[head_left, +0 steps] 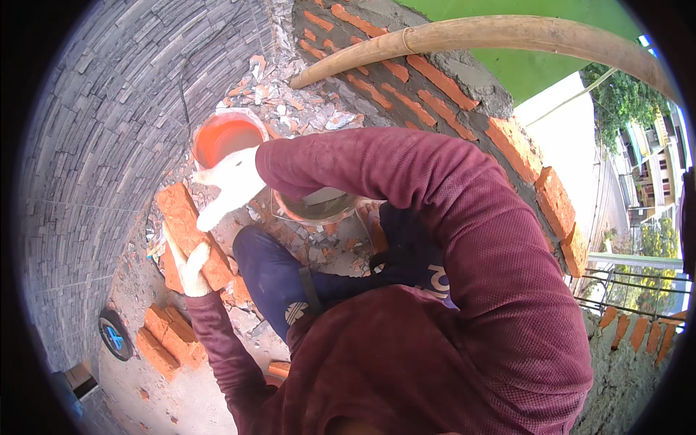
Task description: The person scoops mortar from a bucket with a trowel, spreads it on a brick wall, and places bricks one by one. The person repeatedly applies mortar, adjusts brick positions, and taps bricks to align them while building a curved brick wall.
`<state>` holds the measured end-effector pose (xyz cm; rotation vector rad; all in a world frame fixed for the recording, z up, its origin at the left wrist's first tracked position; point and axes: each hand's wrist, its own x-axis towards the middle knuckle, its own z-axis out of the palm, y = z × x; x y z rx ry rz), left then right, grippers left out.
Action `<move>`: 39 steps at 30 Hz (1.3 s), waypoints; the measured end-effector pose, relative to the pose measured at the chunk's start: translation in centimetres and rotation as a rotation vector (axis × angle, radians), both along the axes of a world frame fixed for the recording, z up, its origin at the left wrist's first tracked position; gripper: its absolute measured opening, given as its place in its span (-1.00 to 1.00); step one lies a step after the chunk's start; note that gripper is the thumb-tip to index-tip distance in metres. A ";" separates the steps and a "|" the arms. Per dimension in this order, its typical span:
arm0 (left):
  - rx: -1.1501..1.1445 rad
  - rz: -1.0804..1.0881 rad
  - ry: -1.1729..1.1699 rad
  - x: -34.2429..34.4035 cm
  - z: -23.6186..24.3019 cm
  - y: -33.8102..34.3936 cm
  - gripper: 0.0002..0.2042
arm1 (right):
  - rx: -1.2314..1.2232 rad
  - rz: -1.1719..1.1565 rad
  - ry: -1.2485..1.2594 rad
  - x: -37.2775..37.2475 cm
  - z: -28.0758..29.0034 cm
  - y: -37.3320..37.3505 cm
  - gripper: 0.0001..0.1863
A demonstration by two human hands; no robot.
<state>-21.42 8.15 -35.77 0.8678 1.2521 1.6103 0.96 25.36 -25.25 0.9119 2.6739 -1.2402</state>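
Observation:
My left hand, in a pale work glove, is wrapped round an orange-red brick and holds it up at the left of the view. My right hand, in a white glove, reaches across from the right with thumb and fingers spread. Its lower fingertips come close to the brick's right edge; whether they touch it I cannot tell. Just beyond the right hand stands an orange bucket. Under my right forearm is a second bucket with grey wet material in it, partly hidden by the sleeve.
Loose bricks lie on the floor at lower left, beside a small black wheel. Rubble covers the far corner. A partly built brick wall runs along the right, crossed by a bamboo pole. Grey stone-patterned wall rises at left.

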 end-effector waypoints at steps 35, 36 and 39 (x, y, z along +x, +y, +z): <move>-0.242 -0.228 0.794 17.2 -10.8 11.8 -0.56 | 0.453 0.123 -0.953 17.1 -15.0 3.2 -0.63; -0.234 -0.235 0.767 16.9 -11.3 11.5 -0.56 | 0.466 0.254 -0.963 17.5 -14.6 2.6 -0.65; -0.155 -0.256 0.652 17.3 -11.7 11.0 -0.63 | 0.293 0.143 -0.920 21.3 -17.2 2.1 -0.52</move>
